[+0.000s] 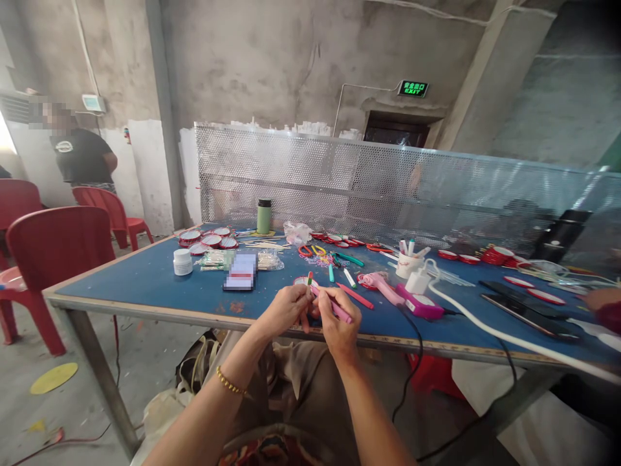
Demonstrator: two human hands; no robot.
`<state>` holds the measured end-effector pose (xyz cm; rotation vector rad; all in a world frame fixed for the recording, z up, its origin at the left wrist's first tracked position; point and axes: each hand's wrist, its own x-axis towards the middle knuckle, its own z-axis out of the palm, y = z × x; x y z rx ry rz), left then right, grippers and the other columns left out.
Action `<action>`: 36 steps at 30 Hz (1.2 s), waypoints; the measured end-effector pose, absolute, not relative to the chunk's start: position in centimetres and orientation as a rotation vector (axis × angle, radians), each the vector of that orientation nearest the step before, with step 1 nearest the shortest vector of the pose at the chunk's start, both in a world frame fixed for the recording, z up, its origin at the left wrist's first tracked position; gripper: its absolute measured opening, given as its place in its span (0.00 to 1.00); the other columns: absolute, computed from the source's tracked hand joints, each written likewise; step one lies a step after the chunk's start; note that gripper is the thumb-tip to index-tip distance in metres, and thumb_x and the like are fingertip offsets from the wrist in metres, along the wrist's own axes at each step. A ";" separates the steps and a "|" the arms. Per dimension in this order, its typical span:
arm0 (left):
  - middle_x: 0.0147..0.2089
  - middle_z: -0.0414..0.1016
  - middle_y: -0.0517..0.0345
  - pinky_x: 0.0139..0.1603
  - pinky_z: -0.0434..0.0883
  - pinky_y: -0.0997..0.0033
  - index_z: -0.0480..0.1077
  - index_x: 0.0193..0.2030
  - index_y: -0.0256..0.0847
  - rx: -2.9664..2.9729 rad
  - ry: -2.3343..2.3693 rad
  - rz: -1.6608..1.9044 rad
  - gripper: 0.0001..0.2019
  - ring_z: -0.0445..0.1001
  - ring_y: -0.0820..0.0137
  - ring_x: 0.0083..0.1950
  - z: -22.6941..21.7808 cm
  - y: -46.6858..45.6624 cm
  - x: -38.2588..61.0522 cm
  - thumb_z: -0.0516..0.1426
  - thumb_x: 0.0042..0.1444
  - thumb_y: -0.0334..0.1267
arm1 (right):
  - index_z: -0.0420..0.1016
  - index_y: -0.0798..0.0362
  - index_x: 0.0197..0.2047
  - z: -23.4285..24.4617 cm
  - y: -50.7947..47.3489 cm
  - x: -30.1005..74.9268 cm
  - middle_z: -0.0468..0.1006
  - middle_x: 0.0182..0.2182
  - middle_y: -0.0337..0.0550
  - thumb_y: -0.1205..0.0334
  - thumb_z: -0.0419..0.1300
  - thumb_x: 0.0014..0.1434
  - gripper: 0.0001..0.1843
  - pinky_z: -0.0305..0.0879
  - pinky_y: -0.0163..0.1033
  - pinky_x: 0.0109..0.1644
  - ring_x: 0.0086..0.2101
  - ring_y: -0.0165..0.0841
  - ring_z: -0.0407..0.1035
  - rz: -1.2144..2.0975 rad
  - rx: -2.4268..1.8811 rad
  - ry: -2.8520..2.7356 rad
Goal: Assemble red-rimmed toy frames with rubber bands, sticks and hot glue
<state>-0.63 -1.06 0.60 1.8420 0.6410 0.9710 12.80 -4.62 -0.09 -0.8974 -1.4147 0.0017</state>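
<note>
At the near edge of the blue table, my left hand (287,309) pinches a small, thin piece with a red and green end (310,279); its lower part is hidden by my fingers. Close beside it, my right hand (343,327) grips a pink marker (342,314), its front end pointing toward the left hand's piece. I cannot tell whether the tip touches it. Just behind my fingers a round white disc with a red rim (299,281) partly shows. A red-pink pen (358,296), a white and green marker (350,278) and a teal marker (331,273) lie beyond.
A phone (240,272) and a white jar (183,263) stand left. Behind are a green bottle (264,217) and scissors (348,259). To the right are a pink glue gun (385,288), a purple device (421,304) and a white cable (485,323). A person (80,152) stands far left.
</note>
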 end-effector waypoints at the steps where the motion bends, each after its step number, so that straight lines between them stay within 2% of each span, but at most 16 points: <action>1: 0.33 0.75 0.58 0.20 0.59 0.79 0.64 0.35 0.38 1.839 0.641 0.971 0.18 0.74 0.75 0.22 0.6 -1.1 -0.6 0.47 0.64 0.52 | 0.73 0.53 0.32 -0.1 -4.7 12.8 0.74 0.22 0.37 0.61 0.57 0.63 0.09 0.67 0.33 0.27 0.21 0.28 0.69 0.008 -0.899 -1.401; 36: 0.32 0.75 0.58 0.19 0.57 0.79 0.64 0.34 0.38 1.833 0.633 0.979 0.19 0.74 0.75 0.22 0.7 -1.1 -0.6 0.48 0.63 0.54 | 0.72 0.52 0.31 0.2 -4.9 12.7 0.74 0.20 0.36 0.60 0.56 0.64 0.10 0.65 0.34 0.27 0.20 0.29 0.67 -0.055 -0.911 -1.425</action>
